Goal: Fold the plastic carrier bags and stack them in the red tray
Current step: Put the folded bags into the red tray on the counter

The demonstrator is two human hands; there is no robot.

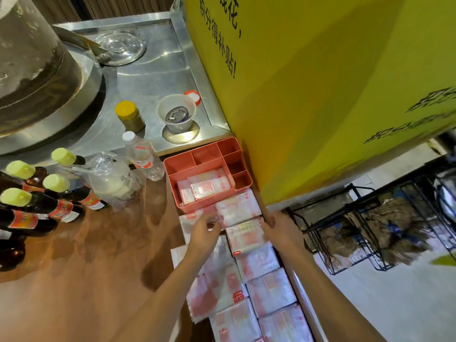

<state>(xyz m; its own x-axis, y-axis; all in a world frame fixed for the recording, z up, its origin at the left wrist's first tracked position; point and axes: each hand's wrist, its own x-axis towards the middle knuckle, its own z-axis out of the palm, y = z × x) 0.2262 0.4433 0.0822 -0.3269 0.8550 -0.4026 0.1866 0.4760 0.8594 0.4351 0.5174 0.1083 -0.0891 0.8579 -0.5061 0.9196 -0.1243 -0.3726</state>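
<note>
Red tray holds folded bags in large compartment; left hand pinches folded bag just below tray; right hand grips counter edge.

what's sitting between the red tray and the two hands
In the head view, a folded red-and-white bag lies between the red tray, left hand and right hand.

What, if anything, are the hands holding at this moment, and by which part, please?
Both hands meet on one folded carrier bag in front of the red tray: left hand at its left edge, right hand at its right.
</note>
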